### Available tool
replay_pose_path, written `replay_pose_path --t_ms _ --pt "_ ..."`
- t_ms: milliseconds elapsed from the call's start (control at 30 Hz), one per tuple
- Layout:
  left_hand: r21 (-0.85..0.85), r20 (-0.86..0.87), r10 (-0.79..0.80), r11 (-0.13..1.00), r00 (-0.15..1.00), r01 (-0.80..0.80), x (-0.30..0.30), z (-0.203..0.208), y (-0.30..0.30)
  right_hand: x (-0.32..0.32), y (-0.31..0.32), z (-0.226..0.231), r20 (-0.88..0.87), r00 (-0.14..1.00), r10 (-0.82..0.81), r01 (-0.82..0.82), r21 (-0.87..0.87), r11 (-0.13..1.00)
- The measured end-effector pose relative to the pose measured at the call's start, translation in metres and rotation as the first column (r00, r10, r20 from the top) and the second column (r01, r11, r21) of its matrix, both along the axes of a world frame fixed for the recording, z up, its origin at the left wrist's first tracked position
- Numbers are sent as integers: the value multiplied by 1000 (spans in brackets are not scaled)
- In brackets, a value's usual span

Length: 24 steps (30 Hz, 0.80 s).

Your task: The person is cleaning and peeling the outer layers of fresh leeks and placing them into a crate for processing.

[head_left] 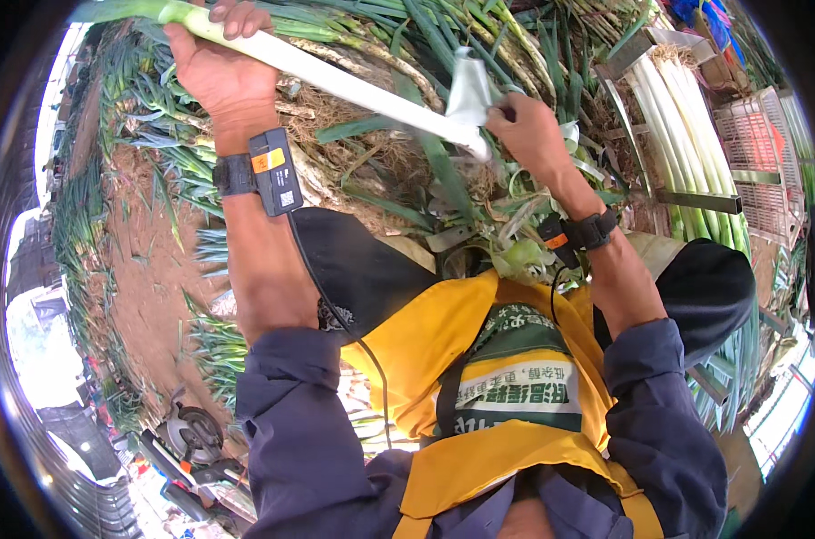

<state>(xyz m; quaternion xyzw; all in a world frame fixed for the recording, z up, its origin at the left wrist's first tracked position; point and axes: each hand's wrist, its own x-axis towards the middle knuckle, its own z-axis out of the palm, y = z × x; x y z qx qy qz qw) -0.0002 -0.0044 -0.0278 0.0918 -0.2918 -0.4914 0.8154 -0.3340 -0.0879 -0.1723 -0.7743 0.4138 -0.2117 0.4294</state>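
Observation:
A long green onion (353, 87) with a thick white shaft slants across the top of the head view, its root end pointing down to the right. My left hand (223, 72) grips it near the green part, at the upper left. At the root end, my right hand (533, 135) is closed, thumb and fingers pinching a pale strip of onion skin (470, 88). The strip stands up beside the shaft's end. Unpeeled green onions (362, 54) with brown roots lie heaped beyond both hands. Loose peeled leaves (519, 256) are scattered below my right hand.
At the right, a metal frame (699, 201) holds a bundle of white onion shafts (681, 126). Next to it stands a white plastic crate (766, 166). More green onions (124, 90) line the left, beside bare brown soil (147, 278). My bent legs flank a yellow apron (407, 346).

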Motion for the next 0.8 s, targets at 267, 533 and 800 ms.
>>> replay_pose_path --t_ms 267,533,800 --pt "-74 61 25 997 998 -20 -1 8 1 -77 -29 -42 -174 968 -180 197 88 976" --pt "137 154 308 934 939 -329 21 -6 8 -17 49 42 168 927 336 -202 -530 824" --pt "259 39 387 887 921 -383 40 -20 9 -1 49 42 249 893 374 -296 -301 907"
